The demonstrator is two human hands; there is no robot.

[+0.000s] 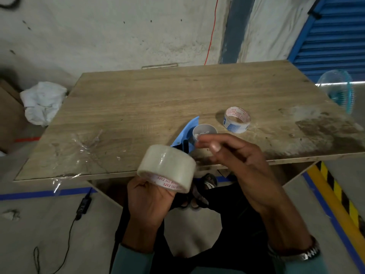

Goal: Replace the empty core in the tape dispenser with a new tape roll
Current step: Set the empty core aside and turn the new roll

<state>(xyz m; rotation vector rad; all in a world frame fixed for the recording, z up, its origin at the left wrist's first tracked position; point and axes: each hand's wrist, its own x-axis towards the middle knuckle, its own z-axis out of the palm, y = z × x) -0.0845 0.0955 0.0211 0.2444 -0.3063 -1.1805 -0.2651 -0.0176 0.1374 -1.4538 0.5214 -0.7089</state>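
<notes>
The left hand (147, 196) is raised in front of the near edge of the wooden table (138, 107), with the palm turned up and the wrist coming out of a teal sleeve (130, 260). Its fingers are curled under and around the new tape roll (166, 168), and they hold it tilted, so that the side with red printed letters faces down toward the palm. The roll is in the air, just in front of the table's near edge, and it does not touch the table.

The right hand (239, 161) is beside the roll, on its right, and a little higher. The back of this hand faces the camera and the fingers are stretched out toward the left, loose and a bit blurred; they hold nothing. A metal watch (304, 254) is on the right wrist.

On the table, just behind the roll and the right fingers, lies the blue tape dispenser (187, 131). Its white round hub (204, 131) stands open on top, and part of the dispenser is hidden by the hand. The empty core (237, 119) stands on the table to the right of the dispenser, near it but apart, with red letters inside the ring and a blue pattern outside.

At the table's near left corner a piece of crumpled clear film (87, 147) lies over the edge.
</notes>
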